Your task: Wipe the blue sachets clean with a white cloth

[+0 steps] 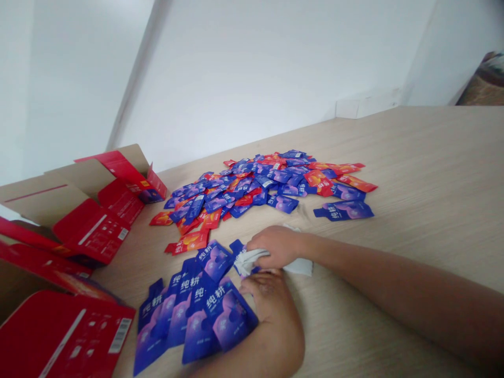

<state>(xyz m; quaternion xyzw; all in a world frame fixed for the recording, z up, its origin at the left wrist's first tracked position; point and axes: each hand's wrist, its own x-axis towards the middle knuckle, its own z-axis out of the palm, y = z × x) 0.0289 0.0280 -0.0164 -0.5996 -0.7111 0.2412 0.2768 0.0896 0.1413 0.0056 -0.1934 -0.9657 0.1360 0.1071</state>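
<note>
My right hand [277, 247] is closed on a white cloth [251, 260], which lies bunched over a blue-and-purple pouch [237, 247]; another part of the cloth trails out past the wrist. Close against it, my left hand [265, 294] has its fingertips bent at the near end of that same pouch, seemingly pinching it, though the grip is partly covered. Just left of my left hand, several blue pouches [191, 310] overlap in a fanned row, printed side up. A larger heap of blue and orange-red pouches [252, 181] spreads beyond both hands.
Open red cardboard boxes [98, 231] stand along the left side, with a nearer red box [66, 336] at the lower left. A single blue pouch [344, 210] lies right of the heap. The wooden table [413, 173] meets a white wall [252, 68] behind.
</note>
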